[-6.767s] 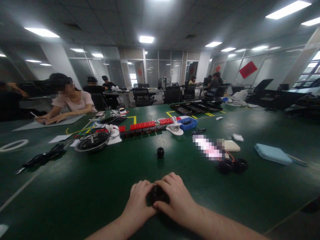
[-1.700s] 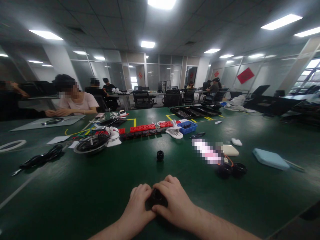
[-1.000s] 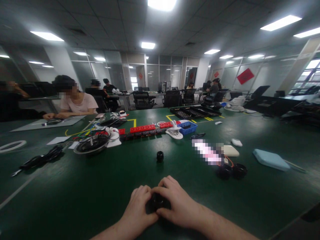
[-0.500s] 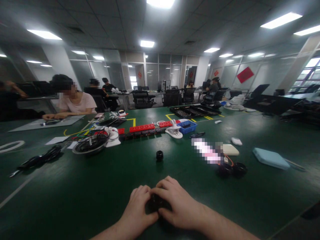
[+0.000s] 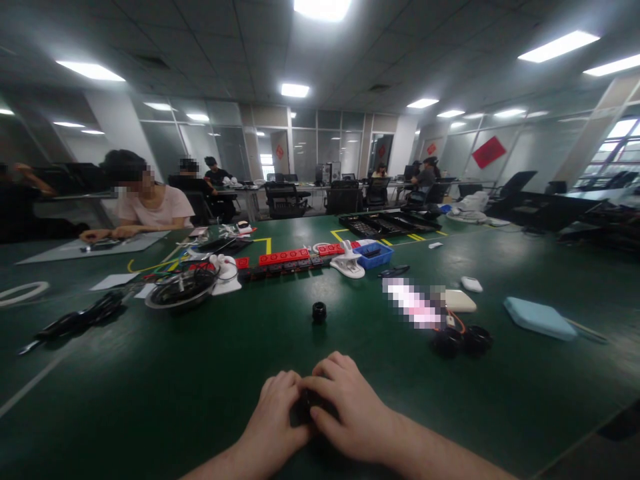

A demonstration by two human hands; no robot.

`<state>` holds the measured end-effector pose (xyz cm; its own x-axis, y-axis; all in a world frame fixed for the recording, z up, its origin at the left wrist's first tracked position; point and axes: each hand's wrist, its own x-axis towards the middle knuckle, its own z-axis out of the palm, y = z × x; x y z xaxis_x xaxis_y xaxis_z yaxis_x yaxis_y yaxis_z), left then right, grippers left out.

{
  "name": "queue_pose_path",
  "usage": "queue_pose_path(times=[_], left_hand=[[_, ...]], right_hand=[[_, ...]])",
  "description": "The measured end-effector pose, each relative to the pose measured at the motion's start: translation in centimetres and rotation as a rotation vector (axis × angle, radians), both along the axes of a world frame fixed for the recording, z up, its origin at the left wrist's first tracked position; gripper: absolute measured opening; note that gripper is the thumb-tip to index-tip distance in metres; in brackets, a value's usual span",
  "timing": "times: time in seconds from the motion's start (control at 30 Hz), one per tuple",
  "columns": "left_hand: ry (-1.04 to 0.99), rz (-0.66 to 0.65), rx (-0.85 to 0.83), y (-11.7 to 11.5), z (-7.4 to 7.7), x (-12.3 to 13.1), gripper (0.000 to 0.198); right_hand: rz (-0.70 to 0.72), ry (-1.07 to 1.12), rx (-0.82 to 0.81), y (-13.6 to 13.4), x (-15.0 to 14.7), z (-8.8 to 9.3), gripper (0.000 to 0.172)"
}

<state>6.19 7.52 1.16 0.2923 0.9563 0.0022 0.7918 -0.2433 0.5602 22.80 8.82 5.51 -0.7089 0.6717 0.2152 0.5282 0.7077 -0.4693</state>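
Both my hands rest together on the green table (image 5: 150,387) near its front edge. My left hand (image 5: 277,413) and my right hand (image 5: 347,403) are curled around a small black round part (image 5: 306,402), of which only a dark sliver shows between the fingers. A second small black cylindrical part (image 5: 319,312) stands alone on the table a short way beyond my hands.
Two black round pieces with an orange wire (image 5: 463,340) lie to the right, beside a white case (image 5: 460,301) and a light blue pouch (image 5: 539,318). Further back are red blocks (image 5: 284,256), a blue basket (image 5: 376,253), a cable-filled dish (image 5: 180,291). A person (image 5: 145,200) sits at far left.
My hands have stayed in place around the black part, with my right fingers shifting slightly over it and covering more of it. The view has drifted a little.
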Motion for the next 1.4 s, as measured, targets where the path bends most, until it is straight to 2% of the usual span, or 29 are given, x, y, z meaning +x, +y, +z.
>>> queue_pose_path(times=[0.3,0.6,0.87,1.03,1.27,1.4], left_hand=[[0.021,0.067,-0.019,-0.1,0.3,0.2,0.017],[0.045,0.003,0.008,-0.2,0.4,0.3,0.016],[0.012,0.049,0.025,-0.1,0.2,0.2,0.016],[-0.017,0.096,0.022,0.2,0.3,0.1,0.010],[-0.013,0.135,-0.006,0.1,0.9,0.3,0.010],[-0.011,0.129,-0.001,0.1,0.7,0.2,0.012]], right_hand=[[0.061,0.039,0.086,-0.6,-0.7,-0.4,0.029],[0.115,0.018,0.205,-1.1,-1.3,-1.4,0.014],[0.136,-0.023,0.208,-1.3,-1.1,-1.4,0.010],[0.117,0.009,0.220,-1.3,-0.8,-1.9,0.002],[0.025,0.073,0.251,-0.9,-0.4,-2.1,0.003],[-0.023,0.082,0.260,-0.8,-0.4,-2.3,0.006]])
